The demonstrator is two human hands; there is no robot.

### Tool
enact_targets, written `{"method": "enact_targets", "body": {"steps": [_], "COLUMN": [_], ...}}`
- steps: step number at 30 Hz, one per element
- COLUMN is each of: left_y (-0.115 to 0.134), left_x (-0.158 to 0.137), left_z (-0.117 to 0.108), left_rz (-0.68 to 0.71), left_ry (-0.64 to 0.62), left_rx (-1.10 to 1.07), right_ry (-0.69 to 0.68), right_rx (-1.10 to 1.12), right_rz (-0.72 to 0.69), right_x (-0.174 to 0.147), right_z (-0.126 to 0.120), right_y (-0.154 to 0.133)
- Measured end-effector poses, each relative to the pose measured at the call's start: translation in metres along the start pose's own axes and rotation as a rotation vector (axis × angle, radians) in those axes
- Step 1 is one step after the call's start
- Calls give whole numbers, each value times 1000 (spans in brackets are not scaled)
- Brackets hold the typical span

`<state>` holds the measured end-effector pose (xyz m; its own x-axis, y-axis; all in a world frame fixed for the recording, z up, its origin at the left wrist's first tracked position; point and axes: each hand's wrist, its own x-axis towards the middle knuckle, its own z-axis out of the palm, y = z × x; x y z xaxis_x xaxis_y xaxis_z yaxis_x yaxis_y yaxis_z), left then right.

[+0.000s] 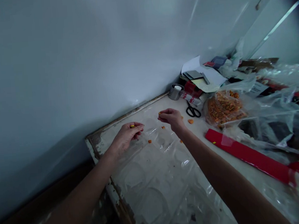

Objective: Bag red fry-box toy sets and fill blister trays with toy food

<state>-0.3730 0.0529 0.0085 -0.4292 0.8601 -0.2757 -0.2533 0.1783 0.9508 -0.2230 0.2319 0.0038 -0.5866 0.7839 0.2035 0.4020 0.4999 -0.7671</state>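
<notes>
My left hand is closed above the far left part of a clear plastic tray with round hollows. A small yellow piece with a dark band shows at its fingers. My right hand pinches a small yellow-orange piece at its fingertips, over the tray's far end. Loose orange pieces lie below and between the hands, one piece near the left hand and another piece under the right. A larger orange piece rests to the right of my right hand.
Black-handled scissors and a metal cup stand near the wall. A clear bag of orange pieces sits to the right, with a red strip before it. Papers and plastic wrapping clutter the table's right side.
</notes>
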Motion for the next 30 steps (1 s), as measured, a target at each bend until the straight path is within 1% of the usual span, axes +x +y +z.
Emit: {"method": "enact_targets", "body": {"steps": [2,3,6,8,10,12,16,18,20,23,26,28,30], "left_y": [1,2,4,6,9,11,18,19,17,11,7,7,8], "left_x": [-3,-6,-14,-14,-6,6,25,27,24,17,11,7,3], "left_z": [-13,-21,-43,-51,-50,-43,-22,-17,-17,-19,-20,-22,-24], "left_rz": [4,4,-4,-21,-48,-91,-171,-173,-168,-162,-168,-174,-170], "left_ry": [9,17,72,122,144,129,90,101,134,161,121,102,105], "left_rx": [-11,-22,-74,-124,-182,-248,-421,-490,-514,-491,-466,-457,-455], "right_ry": [-20,-51,-209,-325,-411,-472,-529,-526,-500,-417,-331,-289,-275], "right_rx": [-133,-210,-451,-587,-695,-776,-867,-879,-872,-827,-757,-714,-569], "right_rz": [-68,-112,-260,-347,-421,-482,-557,-556,-518,-391,-233,-160,-123], "right_x": [26,38,67,76,78,74,62,58,56,62,67,60,38], "right_z": [3,4,7,9,12,16,25,29,32,36,33,25,14], "right_y": [3,3,0,-3,-7,-10,-14,-14,-13,-9,-8,-12,-20]}}
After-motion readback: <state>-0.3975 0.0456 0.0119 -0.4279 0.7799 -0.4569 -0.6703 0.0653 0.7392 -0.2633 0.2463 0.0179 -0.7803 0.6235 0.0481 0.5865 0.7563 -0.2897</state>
